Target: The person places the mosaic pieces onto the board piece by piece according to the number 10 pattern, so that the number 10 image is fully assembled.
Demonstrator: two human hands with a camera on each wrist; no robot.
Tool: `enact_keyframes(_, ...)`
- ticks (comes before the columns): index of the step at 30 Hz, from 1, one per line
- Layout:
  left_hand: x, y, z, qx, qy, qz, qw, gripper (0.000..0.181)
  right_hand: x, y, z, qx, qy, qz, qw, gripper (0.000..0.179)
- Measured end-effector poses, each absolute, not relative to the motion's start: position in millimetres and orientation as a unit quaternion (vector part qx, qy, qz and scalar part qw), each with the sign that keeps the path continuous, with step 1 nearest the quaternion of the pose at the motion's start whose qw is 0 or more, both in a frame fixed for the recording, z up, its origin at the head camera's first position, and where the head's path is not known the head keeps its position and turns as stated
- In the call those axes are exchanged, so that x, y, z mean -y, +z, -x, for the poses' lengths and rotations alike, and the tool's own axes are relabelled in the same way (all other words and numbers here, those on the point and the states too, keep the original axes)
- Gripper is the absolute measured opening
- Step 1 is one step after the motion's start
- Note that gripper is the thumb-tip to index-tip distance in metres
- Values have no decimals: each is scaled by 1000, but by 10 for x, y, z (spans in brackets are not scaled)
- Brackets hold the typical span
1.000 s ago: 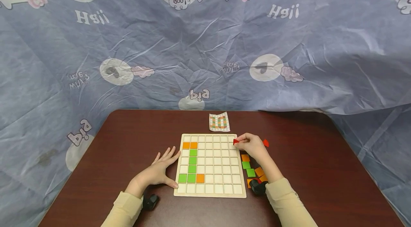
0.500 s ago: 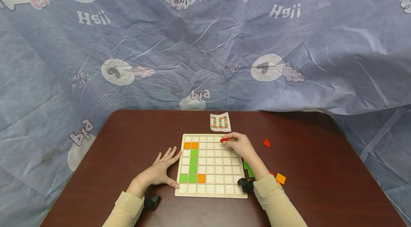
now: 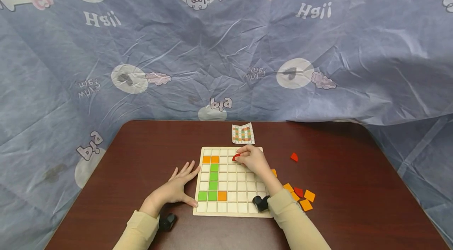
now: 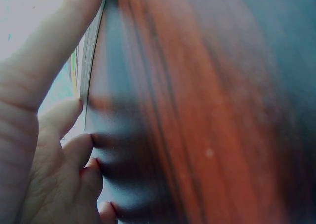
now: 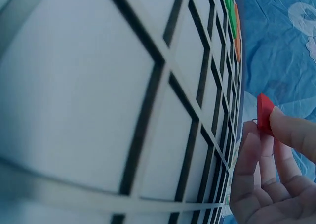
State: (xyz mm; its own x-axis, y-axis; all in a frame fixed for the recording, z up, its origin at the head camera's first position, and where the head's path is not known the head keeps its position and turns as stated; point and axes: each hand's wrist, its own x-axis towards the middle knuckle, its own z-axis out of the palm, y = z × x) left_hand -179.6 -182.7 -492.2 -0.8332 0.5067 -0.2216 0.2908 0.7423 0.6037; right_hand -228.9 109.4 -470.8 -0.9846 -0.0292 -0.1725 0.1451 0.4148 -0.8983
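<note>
Above the far rows of the cream grid board [image 3: 231, 186], the right hand [image 3: 253, 159] pinches a red wedge-shaped tile [image 3: 236, 157] — a second ago both were at the board's right edge. Dark tabletop [image 3: 354, 171] stretches beyond both sides. The left hand [image 3: 177, 187], fingers spread — gripping nothing — touches the left edge, well apart from the tile.

The backdrop cloth [image 3: 212, 41] reads "BOO" inside a cloud outline [image 3: 198, 0] and "Hgii" [image 3: 102, 19] twice.
</note>
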Motion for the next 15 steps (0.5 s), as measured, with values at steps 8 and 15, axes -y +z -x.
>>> enact_keyframes(8,1825,-4918,1798,-914,287,-214,193,122,-1006,-4681,2273,-874,-484,-12,48,10)
enact_keyframes(15,1819,-4925,1795,-915,285,-210,195,122,-943,-4674,2294,-894,-446,5,34,7)
